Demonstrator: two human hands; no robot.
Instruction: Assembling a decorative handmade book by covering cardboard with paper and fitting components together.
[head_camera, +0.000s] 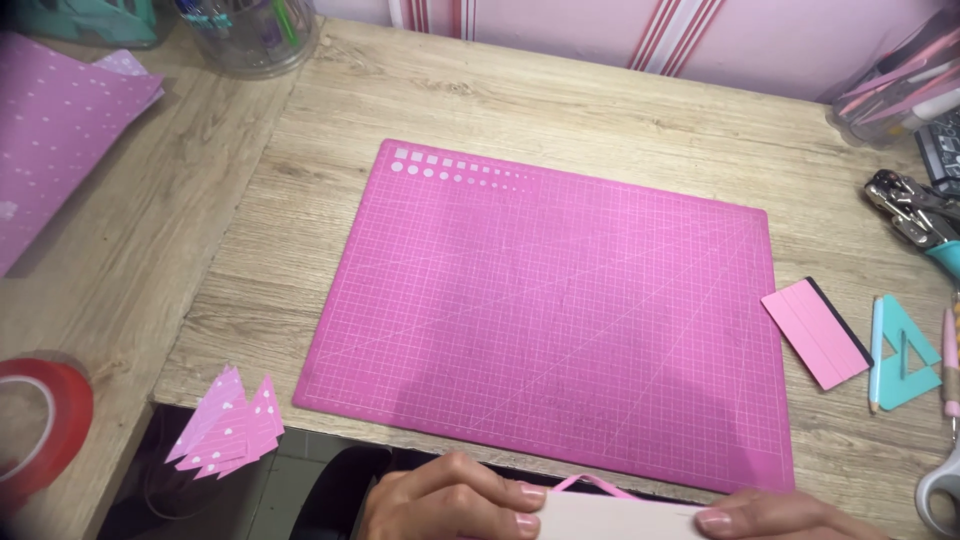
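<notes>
At the bottom edge of the view my left hand (455, 498) and my right hand (775, 517) both hold a pale cream card or book (620, 518) with a thin pink ribbon (590, 485) looping over its top. The fingers of each hand curl over its upper edge. Just beyond it a pink cutting mat (550, 310) with a white grid lies on the wooden table (560, 100). Most of the card is cut off below the frame.
Folded pink dotted paper triangles (230, 425) sit at the table's front left corner. Red tape roll (40, 425) and pink dotted sheets (55, 120) lie at left. At right: a pink scraper (818, 333), teal set square (908, 355), pencils, scissors (940, 495), hole punch (915, 210), pen cups.
</notes>
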